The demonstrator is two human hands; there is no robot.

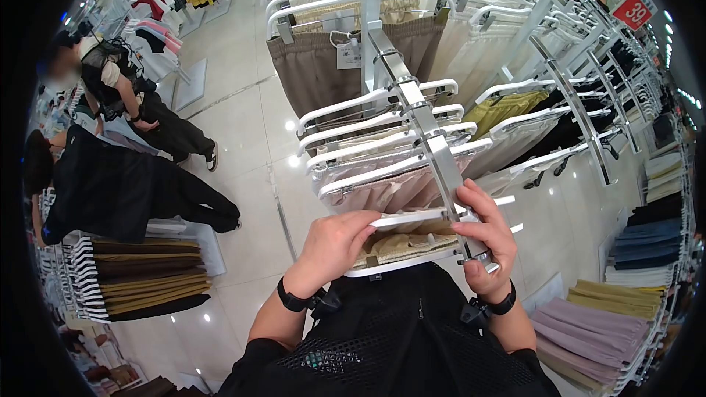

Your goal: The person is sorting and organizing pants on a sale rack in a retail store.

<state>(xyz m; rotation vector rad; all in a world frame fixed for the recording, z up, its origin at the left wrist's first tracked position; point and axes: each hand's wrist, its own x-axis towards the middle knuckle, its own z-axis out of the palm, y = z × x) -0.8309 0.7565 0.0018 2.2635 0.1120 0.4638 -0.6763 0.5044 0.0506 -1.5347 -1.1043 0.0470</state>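
My left hand (334, 245) is closed on the left end of a white trouser hanger (408, 218) at the front of the rack. Beige trousers (404, 245) hang between this hanger and another white hanger (401, 262) nearer my body. My right hand (487, 239) curls round the front end of the metal rail (443, 165), close to the hangers' hooks, which its fingers partly hide. Just behind hang pink trousers (397, 195) on white hangers. Grey-brown trousers (316, 66) with a white tag (348, 56) hang farther back.
Two people, one in a black top (103, 184) and one in dark trousers (162, 114), stand at left. Brown and mustard trousers (151, 276) hang at lower left. Lilac trousers (588, 331) are at lower right. More metal arms (573, 103) jut out at right, near a red price sign (634, 11).
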